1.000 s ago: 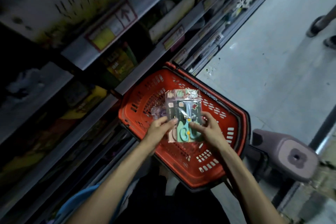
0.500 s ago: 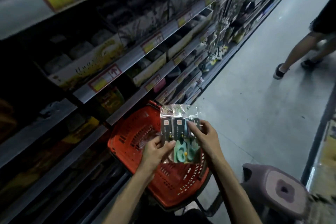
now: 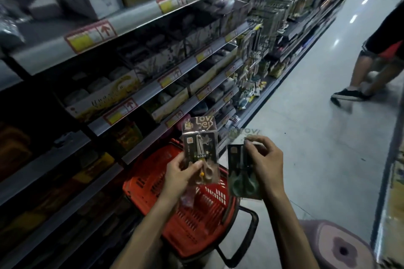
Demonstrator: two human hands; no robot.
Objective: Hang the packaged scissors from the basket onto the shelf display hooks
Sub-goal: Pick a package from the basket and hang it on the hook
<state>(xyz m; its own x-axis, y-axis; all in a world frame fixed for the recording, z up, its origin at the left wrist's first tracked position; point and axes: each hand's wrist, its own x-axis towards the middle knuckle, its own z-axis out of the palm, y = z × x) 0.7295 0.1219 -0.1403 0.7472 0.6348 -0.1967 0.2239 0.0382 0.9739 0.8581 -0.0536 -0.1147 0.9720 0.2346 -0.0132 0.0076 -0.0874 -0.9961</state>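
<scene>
Over one basket (image 3: 140, 183), left fingers (image 3: 193, 167) pinching one scissors pack (image 3: 200, 144), right fingers (image 3: 256, 145) another pack (image 3: 238, 173)

Pack A of packaged scissors (image 3: 200, 146): clear sleeve, dark card, pale "Lovely" header, tan handles at the bottom, yellow dot at the pivot. It is held upright by its lower left edge in the left hand (image 3: 178, 178).

Pack B (image 3: 239, 173): dark card, green handles at the bottom, clear header faintly lettered. It is pinched at its right edge by the right hand (image 3: 265, 164), slightly lower than A and apart from it.

Both are held above the red slotted basket (image 3: 153, 183), which has a black handle and stands at the shelf base.

Shelf display hooks (image 3: 267, 15) are seen further along the aisle, loaded with hanging goods; single hooks are blurred.
</scene>
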